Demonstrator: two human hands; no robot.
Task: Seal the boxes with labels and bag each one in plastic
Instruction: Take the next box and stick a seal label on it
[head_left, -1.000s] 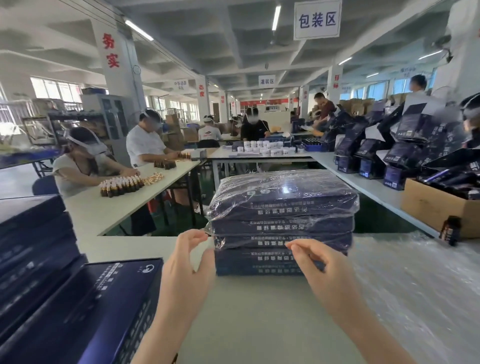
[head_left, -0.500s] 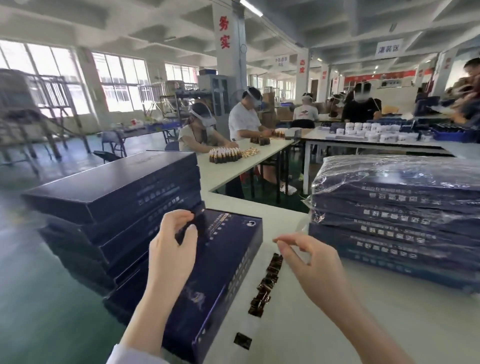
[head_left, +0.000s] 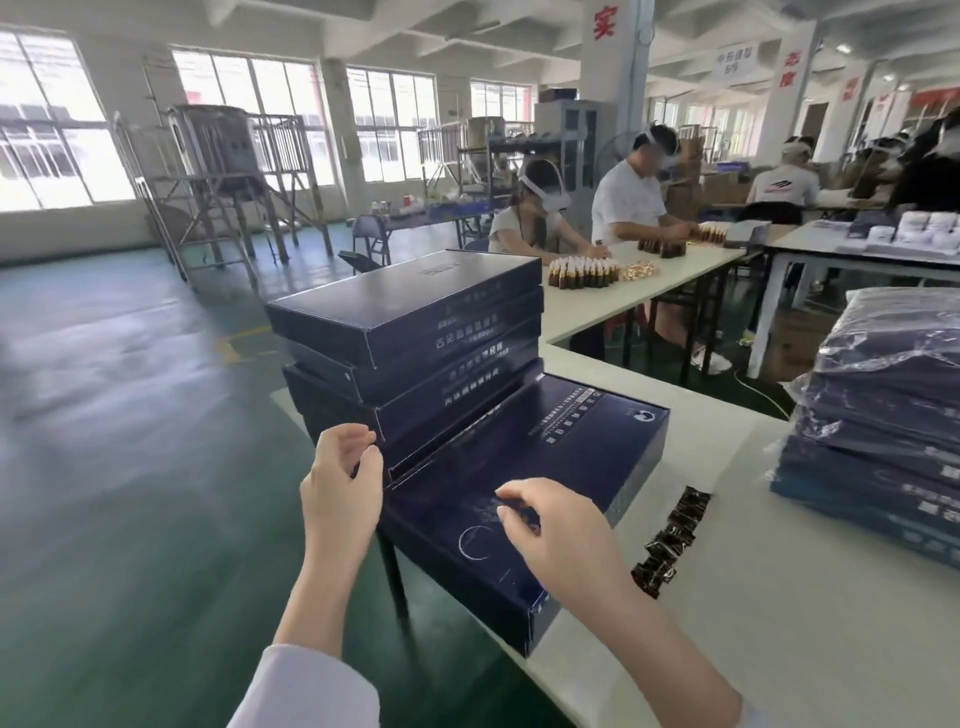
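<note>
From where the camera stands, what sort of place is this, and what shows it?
Probably a factory packing hall: stacked dark blue boxes, a pile already bagged in plastic, and workers beside rows of small bottles.
</note>
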